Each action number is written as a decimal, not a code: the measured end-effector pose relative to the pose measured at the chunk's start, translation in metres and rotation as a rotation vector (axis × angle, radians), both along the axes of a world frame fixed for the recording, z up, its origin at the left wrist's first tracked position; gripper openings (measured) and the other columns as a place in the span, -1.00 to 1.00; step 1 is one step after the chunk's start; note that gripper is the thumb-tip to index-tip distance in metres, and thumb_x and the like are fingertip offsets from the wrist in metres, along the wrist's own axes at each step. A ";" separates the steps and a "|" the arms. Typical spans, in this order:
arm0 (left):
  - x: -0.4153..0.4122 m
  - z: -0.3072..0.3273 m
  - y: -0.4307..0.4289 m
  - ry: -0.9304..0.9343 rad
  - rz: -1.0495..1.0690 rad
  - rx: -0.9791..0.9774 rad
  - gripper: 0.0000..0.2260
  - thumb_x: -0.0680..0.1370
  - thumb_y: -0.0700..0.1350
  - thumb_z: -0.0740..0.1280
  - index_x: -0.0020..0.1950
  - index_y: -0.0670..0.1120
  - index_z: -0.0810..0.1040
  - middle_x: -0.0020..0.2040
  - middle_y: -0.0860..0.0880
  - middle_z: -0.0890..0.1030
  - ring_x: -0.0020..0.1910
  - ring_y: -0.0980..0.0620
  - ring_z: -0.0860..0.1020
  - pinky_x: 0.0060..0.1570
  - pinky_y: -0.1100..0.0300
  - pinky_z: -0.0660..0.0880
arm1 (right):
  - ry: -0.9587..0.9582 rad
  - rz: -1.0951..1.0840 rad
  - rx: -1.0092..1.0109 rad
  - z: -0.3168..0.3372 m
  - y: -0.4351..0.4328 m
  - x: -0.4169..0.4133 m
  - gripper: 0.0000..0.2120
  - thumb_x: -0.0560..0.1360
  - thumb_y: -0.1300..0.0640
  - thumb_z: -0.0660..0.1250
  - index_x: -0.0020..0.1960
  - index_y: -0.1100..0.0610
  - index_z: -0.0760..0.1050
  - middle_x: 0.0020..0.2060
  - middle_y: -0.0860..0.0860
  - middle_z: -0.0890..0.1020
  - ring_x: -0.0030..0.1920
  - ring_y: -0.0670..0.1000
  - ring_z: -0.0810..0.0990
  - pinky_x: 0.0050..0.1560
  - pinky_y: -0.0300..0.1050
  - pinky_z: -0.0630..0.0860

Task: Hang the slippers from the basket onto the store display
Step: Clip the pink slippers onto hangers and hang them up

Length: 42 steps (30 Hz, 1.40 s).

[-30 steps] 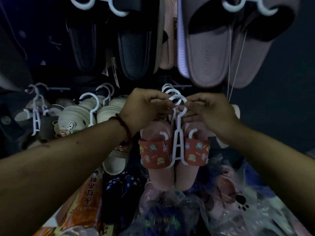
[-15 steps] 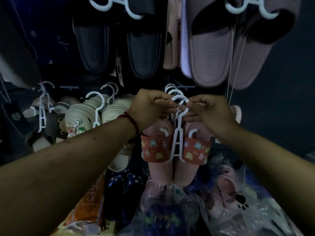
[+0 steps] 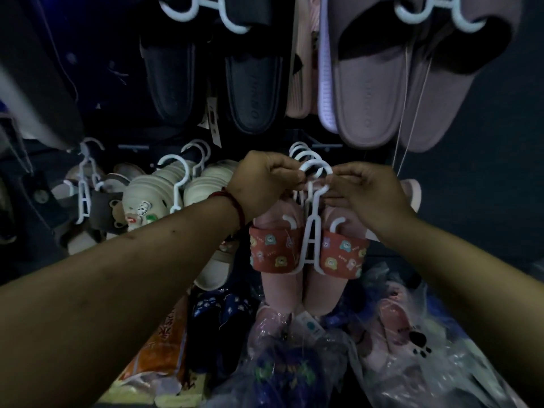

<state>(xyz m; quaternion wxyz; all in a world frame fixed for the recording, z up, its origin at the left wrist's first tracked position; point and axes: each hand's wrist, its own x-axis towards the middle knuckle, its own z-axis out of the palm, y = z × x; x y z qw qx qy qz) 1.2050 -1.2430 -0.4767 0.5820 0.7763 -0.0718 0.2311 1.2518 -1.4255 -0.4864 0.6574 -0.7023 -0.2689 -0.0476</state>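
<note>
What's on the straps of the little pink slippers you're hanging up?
The straps are reddish-brown with tiny colourful cartoon animals; head view.

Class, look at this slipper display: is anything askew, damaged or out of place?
Nothing stands out. The pink slippers sit level on their white hanger, whose hook the left hand and right hand pinch.

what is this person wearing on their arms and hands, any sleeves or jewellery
No sleeves, gloves or rings show. The left hand has a red cord bracelet around its wrist. The right hand and its wrist wear nothing.
</note>
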 end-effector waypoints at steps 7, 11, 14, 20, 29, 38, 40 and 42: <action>-0.074 -0.014 0.050 -0.056 0.166 0.161 -0.84 0.44 -0.19 0.38 0.01 -0.11 0.63 -0.04 -0.27 0.69 -0.08 0.00 0.60 0.04 0.05 0.52 | -0.372 -0.444 -0.081 -0.021 0.013 -0.047 -0.87 0.51 0.20 0.45 0.03 0.08 0.56 0.02 0.07 0.59 -0.09 -0.03 0.60 0.01 -0.12 0.56; -0.124 -0.017 0.096 -0.069 0.322 0.260 -0.91 0.56 -0.26 0.41 0.04 -0.14 0.63 -0.10 -0.24 0.69 -0.16 -0.06 0.65 -0.02 0.07 0.59 | -0.370 -0.284 -0.118 -0.026 0.056 -0.084 -0.85 0.48 0.21 0.48 -0.01 0.05 0.57 -0.08 0.02 0.60 -0.12 -0.03 0.60 -0.05 -0.08 0.57; -0.144 -0.021 0.140 -0.038 0.443 0.346 -0.90 0.56 -0.16 0.42 0.06 -0.03 0.63 -0.14 -0.06 0.68 -0.16 0.01 0.65 -0.10 -0.02 0.62 | -0.384 -0.168 -0.249 -0.020 0.101 -0.098 -0.79 0.46 0.15 0.50 0.07 0.10 0.59 -0.05 0.02 0.62 -0.07 -0.02 0.62 -0.05 -0.19 0.53; -0.147 -0.031 0.210 0.021 0.515 0.256 -0.92 0.58 -0.16 0.38 0.06 -0.02 0.60 -0.07 -0.03 0.67 -0.11 -0.06 0.65 -0.01 -0.17 0.62 | -0.400 -0.101 -0.376 -0.009 0.167 -0.085 -0.80 0.56 0.14 0.39 0.16 0.16 0.59 0.05 0.03 0.65 0.10 0.01 0.63 0.10 -0.10 0.54; -0.090 -0.033 0.252 0.146 0.290 0.116 -0.67 0.49 0.06 0.48 0.23 0.07 0.60 0.20 0.02 0.64 0.18 0.08 0.60 0.29 0.05 0.52 | -0.259 -0.136 -0.534 -0.004 0.208 -0.027 -0.58 0.54 -0.03 0.42 0.35 0.08 0.51 0.19 -0.01 0.63 0.10 -0.11 0.55 0.03 -0.33 0.37; -0.075 -0.041 0.261 0.159 0.073 0.133 -0.42 0.34 0.12 0.53 0.33 0.03 0.54 0.18 0.06 0.67 0.12 0.10 0.66 0.11 0.09 0.62 | -0.277 -0.028 -0.568 -0.025 0.225 -0.016 -0.73 0.53 -0.12 0.39 0.10 0.04 0.58 -0.09 -0.10 0.67 -0.09 -0.13 0.63 -0.08 -0.19 0.53; -0.076 -0.042 0.261 0.157 0.099 0.137 -0.42 0.34 0.16 0.52 0.33 0.04 0.53 0.16 0.06 0.67 0.11 0.10 0.66 0.10 0.10 0.62 | -0.279 -0.015 -0.555 -0.027 0.228 -0.017 -0.72 0.53 -0.13 0.39 0.09 0.05 0.58 -0.08 -0.09 0.67 -0.09 -0.12 0.63 -0.07 -0.15 0.53; -0.077 -0.039 0.259 0.156 0.102 0.119 -0.44 0.37 0.16 0.49 0.33 0.02 0.53 0.14 0.05 0.68 0.09 0.09 0.67 0.08 0.12 0.62 | -0.272 0.008 -0.532 -0.027 0.229 -0.015 -0.73 0.52 -0.11 0.40 0.12 0.02 0.59 -0.05 -0.10 0.67 -0.06 -0.12 0.63 -0.03 -0.10 0.53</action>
